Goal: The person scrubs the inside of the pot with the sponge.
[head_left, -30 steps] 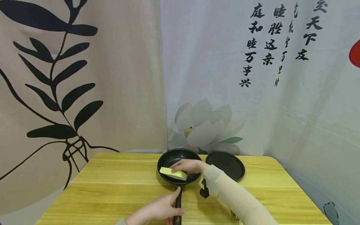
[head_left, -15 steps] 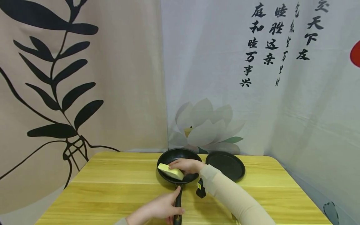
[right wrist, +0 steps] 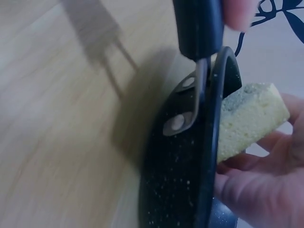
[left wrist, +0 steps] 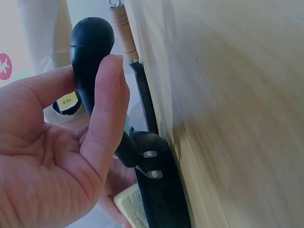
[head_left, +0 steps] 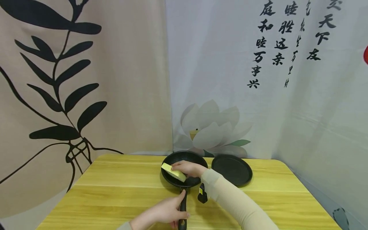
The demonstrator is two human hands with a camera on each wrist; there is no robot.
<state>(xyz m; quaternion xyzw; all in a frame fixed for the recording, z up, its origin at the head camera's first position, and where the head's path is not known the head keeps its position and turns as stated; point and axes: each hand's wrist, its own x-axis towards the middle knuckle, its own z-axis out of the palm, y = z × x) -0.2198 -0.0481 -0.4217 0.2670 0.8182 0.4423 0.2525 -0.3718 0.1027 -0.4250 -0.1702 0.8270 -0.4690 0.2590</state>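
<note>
My right hand [head_left: 189,168] grips the sponge [head_left: 173,172] inside the pan [head_left: 187,156], just left of my fingers, its long side slanting far-left to near-right, while my left hand [head_left: 167,209] clasps the handle [head_left: 183,204] pointing toward me

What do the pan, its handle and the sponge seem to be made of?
Pan: probably coated metal; dark, speckled finish, with silvery rivets. Handle: likely hard plastic; smooth black with a soft sheen. Sponge: apparently foam; pale yellow and porous, with a greyish, rougher-looking face that could be scouring fiber.
</note>
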